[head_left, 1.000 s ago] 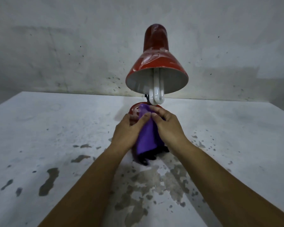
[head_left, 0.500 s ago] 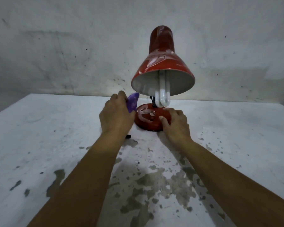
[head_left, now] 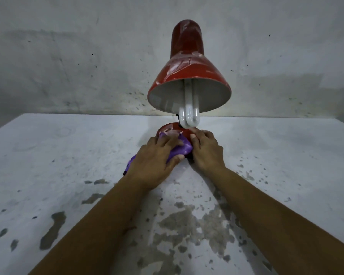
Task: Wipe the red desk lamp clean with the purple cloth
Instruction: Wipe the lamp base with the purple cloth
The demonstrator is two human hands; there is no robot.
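The red desk lamp (head_left: 188, 76) stands at the far middle of the table, its shade streaked with white dust and a white bulb (head_left: 189, 115) hanging out of it. Its round red base (head_left: 168, 129) is mostly covered by my hands. My left hand (head_left: 157, 157) holds the purple cloth (head_left: 184, 148) down on the front of the base, fingers laid over it and thumb tucked round its near side. A tail of cloth trails out behind that wrist. My right hand (head_left: 207, 149) grips the right side of the base, thumb on top.
The white table (head_left: 68, 155) has flaked patches of bare grey near me. A stained grey wall (head_left: 77, 56) rises right behind the lamp. The table's back edge runs just beyond the base.
My left hand came down from beside the shade and now presses the cloth on the base's front. My right hand stayed on the right side of the base.
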